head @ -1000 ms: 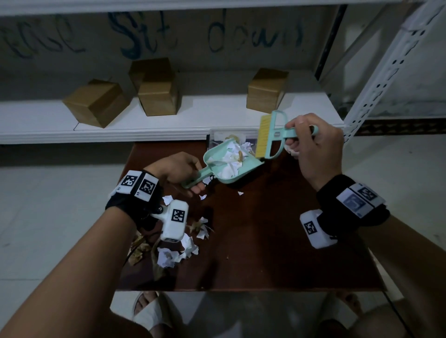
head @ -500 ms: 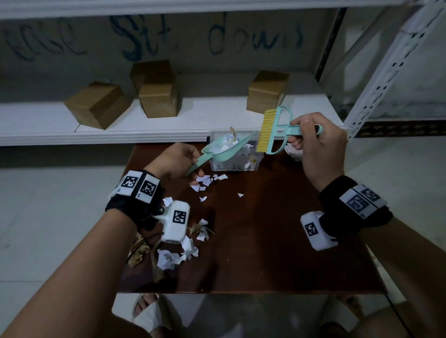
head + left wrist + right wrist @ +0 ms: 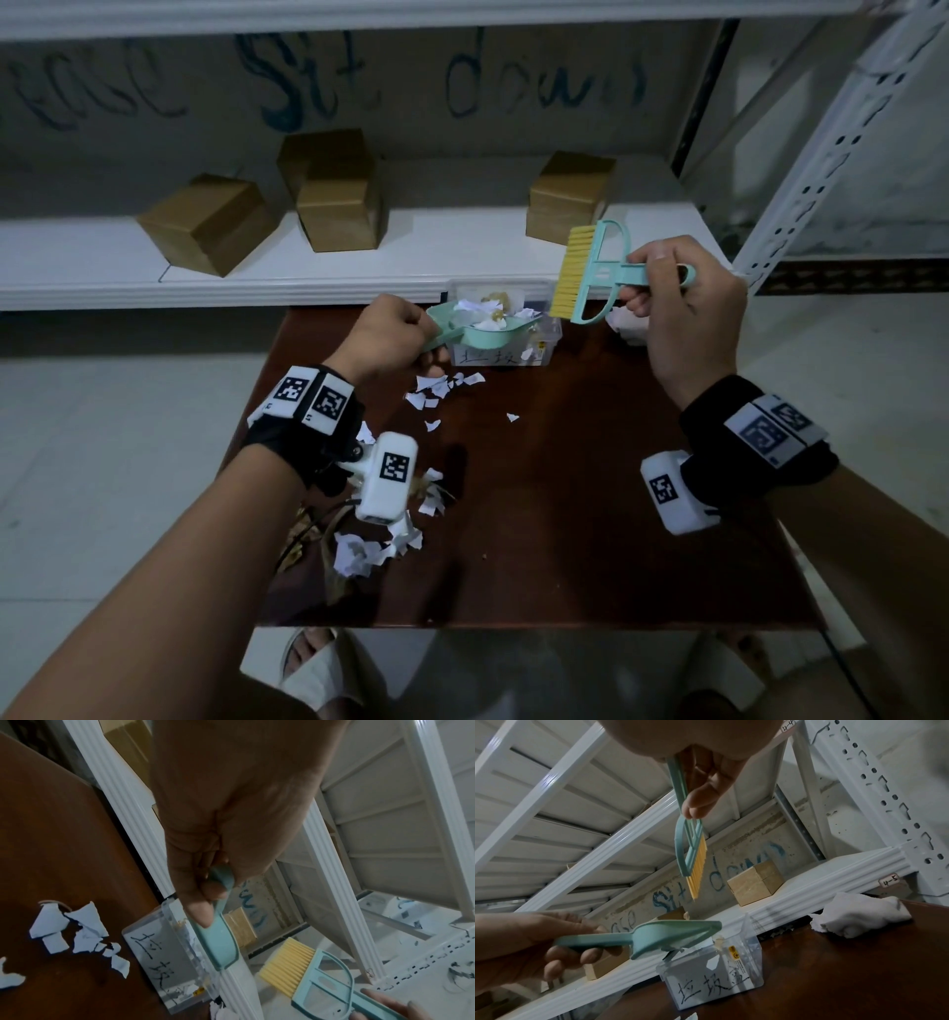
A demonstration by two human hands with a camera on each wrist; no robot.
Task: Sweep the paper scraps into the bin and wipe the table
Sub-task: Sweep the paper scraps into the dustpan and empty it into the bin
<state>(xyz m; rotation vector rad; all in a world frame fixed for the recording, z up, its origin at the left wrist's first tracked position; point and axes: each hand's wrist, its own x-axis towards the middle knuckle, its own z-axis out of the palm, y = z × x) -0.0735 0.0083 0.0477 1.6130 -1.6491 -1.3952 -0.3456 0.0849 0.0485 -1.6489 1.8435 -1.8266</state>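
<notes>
My left hand [image 3: 390, 339] grips the handle of a teal dustpan [image 3: 488, 334] and holds it over the clear plastic bin [image 3: 500, 354] at the table's far edge; white scraps lie in the pan and the bin. My right hand [image 3: 678, 313] grips the handle of a teal brush [image 3: 590, 277] with yellow bristles, raised just right of the bin. In the right wrist view the dustpan [image 3: 670, 935] hovers above the labelled bin [image 3: 713, 977], with the brush [image 3: 690, 858] higher up. Paper scraps [image 3: 436, 393] lie in front of the bin, and more scraps [image 3: 369, 550] near the left front.
The brown table [image 3: 590, 539] butts against a white shelf [image 3: 257, 277] that carries cardboard boxes [image 3: 205, 221]. A crumpled white cloth [image 3: 857, 912] lies on the table right of the bin. A white rack post [image 3: 821, 154] rises at the right. Feet in sandals [image 3: 318, 673] show below the front edge.
My left hand carried the loaded dustpan away from me and up over the bin. The right hand lifted the brush higher and further back.
</notes>
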